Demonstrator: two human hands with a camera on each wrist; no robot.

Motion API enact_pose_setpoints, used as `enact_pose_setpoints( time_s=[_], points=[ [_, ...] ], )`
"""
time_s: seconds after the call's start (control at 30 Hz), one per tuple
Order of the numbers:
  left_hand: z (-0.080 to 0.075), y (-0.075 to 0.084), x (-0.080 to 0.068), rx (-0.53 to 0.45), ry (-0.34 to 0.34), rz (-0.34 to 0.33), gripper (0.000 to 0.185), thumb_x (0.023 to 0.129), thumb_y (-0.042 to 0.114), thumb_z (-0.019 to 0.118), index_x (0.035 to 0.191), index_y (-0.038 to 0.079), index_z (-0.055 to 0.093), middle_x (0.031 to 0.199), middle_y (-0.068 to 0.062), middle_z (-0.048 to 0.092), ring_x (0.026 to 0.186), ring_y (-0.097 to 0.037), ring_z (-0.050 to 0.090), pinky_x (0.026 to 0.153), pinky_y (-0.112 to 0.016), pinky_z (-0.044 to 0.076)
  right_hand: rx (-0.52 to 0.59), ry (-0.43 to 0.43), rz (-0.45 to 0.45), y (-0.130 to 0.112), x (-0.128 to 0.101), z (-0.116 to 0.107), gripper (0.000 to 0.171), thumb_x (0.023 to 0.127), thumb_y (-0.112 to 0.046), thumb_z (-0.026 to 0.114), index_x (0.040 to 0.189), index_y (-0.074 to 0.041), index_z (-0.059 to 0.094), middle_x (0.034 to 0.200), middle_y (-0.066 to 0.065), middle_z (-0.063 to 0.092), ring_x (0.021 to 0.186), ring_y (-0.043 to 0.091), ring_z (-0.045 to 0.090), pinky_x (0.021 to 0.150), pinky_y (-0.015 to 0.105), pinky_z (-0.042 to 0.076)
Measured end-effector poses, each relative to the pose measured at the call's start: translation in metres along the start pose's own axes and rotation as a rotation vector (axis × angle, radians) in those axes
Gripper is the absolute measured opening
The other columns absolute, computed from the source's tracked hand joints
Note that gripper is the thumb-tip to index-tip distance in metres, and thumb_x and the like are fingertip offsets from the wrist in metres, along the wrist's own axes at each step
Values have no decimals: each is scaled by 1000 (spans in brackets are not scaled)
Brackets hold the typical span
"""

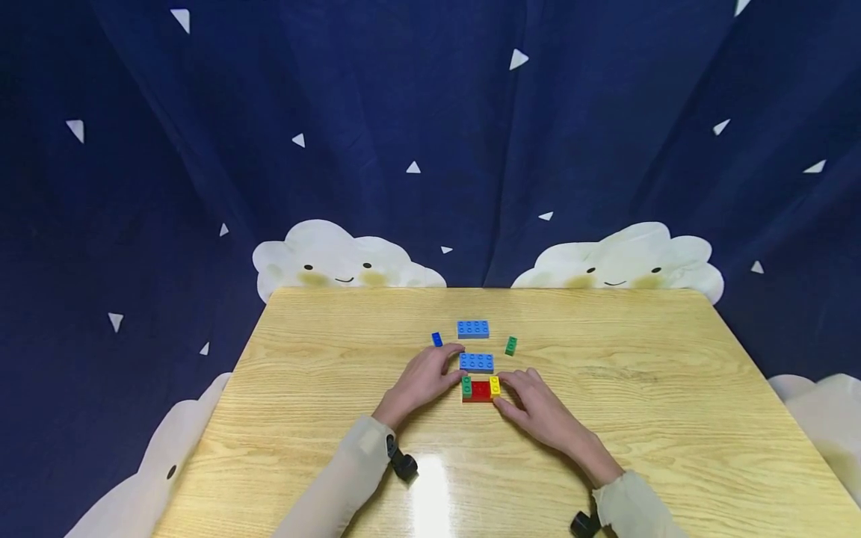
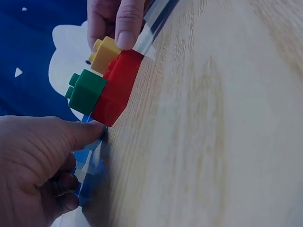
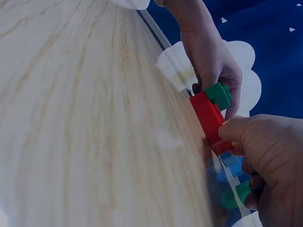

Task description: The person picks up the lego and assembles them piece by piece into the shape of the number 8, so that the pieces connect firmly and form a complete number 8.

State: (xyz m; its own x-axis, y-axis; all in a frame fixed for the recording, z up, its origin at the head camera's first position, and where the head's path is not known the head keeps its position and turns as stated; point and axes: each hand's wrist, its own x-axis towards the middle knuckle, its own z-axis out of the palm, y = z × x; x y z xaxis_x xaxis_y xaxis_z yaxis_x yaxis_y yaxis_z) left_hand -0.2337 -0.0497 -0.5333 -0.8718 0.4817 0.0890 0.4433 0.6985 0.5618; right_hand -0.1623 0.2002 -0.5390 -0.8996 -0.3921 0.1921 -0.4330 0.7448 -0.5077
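— Red brick (image 1: 480, 391) is the centre of it, yes? Where does it sit?

— Flat on the wooden table (image 1: 639, 418), near the middle and a little toward the person, its long axis running left to right. A small green brick (image 1: 467, 385) is stacked on its left end and a small yellow brick (image 1: 495, 385) on its right end.

— And the hands?

— One at each end. The left hand (image 1: 422, 381) comes in from the left, its thumb tip touching the red brick's lower left corner below the green piece; its other fingers are curled, and I cannot tell whether they grip anything. The right hand (image 1: 538, 411) comes from the right, a fingertip pressed on the yellow brick, fingers bent round that end. Both are equally close, so the stack lies directly between the fingers.

— What lies around it?

— Just beyond the stack, a light blue plate (image 1: 476, 362), close beside the left hand's fingers. Farther back, a second blue plate (image 1: 473, 329). A small dark blue brick (image 1: 437, 339) sits far-left of the left hand, a small green piece (image 1: 511, 345) far-right.

— Room to move?

— Plenty. Bare tabletop spreads left, right and toward the person, with every table edge well away. Only the far side is crowded.
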Motion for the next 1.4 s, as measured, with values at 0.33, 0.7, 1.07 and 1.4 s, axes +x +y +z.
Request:
enact_pose_setpoints(
  time_s=[0.33,0.7,1.07,1.4],
  points=[
    [-3,-2,-3,-37,35,-11,42,99,36,73,134,12,69,69,6,50,62,-10,43,57,-26,34,2,-12,16,1,2,0,47,101,-33,71,139,-5,64,127,5,70,101,14,51,86,37,49],
    [-13,0,-14,-110,85,-5,44,101,36,70,137,10,67,70,6,50,63,-10,44,59,-26,36,-1,-21,31,2,4,1,48,101,-34,70,139,-5,64,127,5,70,100,14,50,85,36,49],
    [-19,10,-23,-131,87,31,43,101,36,71,136,12,67,70,5,49,62,-10,44,58,-25,34,14,-17,20,3,5,2,47,101,-34,71,138,-7,65,126,3,71,98,13,49,83,34,49],
    [-21,21,-35,-111,63,42,44,100,37,71,137,13,67,70,5,49,63,-10,44,57,-25,34,17,-6,2,3,6,2,45,101,-33,71,138,-7,66,128,3,71,98,13,50,83,34,48]
  ],
)
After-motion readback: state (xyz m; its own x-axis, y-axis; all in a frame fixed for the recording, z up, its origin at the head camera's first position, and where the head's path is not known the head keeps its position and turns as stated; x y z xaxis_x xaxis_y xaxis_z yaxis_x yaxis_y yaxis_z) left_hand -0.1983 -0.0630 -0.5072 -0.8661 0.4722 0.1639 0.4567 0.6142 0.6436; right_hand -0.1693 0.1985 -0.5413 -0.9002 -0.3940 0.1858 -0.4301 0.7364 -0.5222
